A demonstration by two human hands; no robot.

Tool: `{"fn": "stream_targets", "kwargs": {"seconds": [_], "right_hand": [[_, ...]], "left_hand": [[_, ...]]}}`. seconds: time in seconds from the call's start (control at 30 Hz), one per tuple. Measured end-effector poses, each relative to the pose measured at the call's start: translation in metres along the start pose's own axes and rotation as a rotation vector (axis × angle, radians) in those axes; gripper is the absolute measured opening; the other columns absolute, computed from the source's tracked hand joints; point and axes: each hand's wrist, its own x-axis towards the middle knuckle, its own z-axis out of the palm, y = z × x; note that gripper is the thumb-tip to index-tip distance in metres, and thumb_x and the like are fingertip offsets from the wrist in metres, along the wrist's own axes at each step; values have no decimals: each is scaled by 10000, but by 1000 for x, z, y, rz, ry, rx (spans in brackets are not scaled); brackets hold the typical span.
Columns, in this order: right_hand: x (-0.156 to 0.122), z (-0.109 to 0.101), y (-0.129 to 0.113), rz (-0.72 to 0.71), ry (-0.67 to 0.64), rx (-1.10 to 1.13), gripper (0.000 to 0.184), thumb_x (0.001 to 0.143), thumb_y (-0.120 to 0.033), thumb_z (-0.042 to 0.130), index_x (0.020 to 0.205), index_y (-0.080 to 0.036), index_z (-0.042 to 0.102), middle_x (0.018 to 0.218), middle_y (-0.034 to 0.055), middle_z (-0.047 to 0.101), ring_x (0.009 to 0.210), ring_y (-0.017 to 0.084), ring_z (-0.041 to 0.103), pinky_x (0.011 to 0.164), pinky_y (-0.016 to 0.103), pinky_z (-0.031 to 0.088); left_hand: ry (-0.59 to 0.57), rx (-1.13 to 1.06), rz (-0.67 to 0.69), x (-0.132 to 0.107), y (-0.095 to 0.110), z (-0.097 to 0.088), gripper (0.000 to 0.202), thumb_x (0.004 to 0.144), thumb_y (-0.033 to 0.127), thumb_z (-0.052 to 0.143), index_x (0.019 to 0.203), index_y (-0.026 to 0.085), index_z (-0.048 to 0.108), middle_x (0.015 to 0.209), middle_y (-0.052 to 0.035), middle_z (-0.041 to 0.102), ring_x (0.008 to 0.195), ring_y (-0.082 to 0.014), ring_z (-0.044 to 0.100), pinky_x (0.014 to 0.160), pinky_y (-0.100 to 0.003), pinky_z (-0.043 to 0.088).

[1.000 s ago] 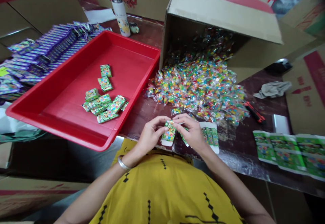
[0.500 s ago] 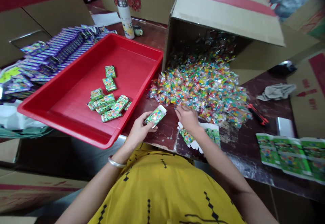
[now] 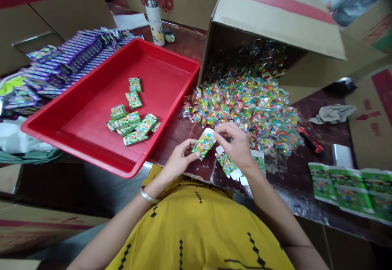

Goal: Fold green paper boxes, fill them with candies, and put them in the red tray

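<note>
My left hand (image 3: 179, 158) grips a small green printed box (image 3: 203, 144) by its lower end, tilted up to the right. My right hand (image 3: 235, 142) is closed in a pinch at the box's open white flap; anything it pinches is too small to make out. A heap of small bright candy packets (image 3: 245, 105) lies just beyond, spilling from a tipped cardboard carton (image 3: 275, 17). Flat green box blanks (image 3: 228, 164) lie on the table under my right wrist. A red tray (image 3: 92, 98) to the left holds several filled green boxes (image 3: 131, 123).
Purple flat packs (image 3: 64, 62) are stacked left of the tray. A bottle (image 3: 154, 15) and small cup (image 3: 168, 36) stand at the back. A cutter (image 3: 309, 139), a rag (image 3: 332, 113) and more green blanks (image 3: 349, 188) lie on the right. Cartons surround the table.
My right hand reached out to the candy heap and has come back to the box's open end. My left hand kept the box, moving it left and then back to the middle.
</note>
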Motion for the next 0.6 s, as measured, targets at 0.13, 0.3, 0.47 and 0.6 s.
{"fn": "stream_targets", "kwargs": {"seconds": [0.13,0.3,0.47,0.6], "right_hand": [[4,-3,-2,-117,-203,-63,209,931,-276,572,808,-214,729,1141,79,646,1076,240,601,941,408,464],[-15,7,2,120,-144,237,269,884,-329,658,1138,-242,674,944,36,713,789,182,673,700,307,530],[-37,25,8,207,52,409,316,850,-312,695,1160,-262,662,997,37,725,869,202,695,746,322,553],[-35,26,6,132,63,279,103,880,-295,647,841,-222,708,986,53,703,912,211,676,824,347,533]], "left_hand": [[-13,1,75,-1,3,4,365,839,253,674,1185,179,584,1139,-72,663,1024,-190,619,914,-308,496],[124,-28,127,-1,16,12,582,802,294,726,1325,228,480,1055,-51,632,861,-155,634,760,-265,536],[79,6,164,-4,24,21,530,823,298,695,1318,250,512,1001,-29,609,780,-127,585,664,-213,492],[32,25,150,-3,20,24,319,809,263,704,1100,206,589,990,-27,593,866,-146,567,715,-217,492]]}}
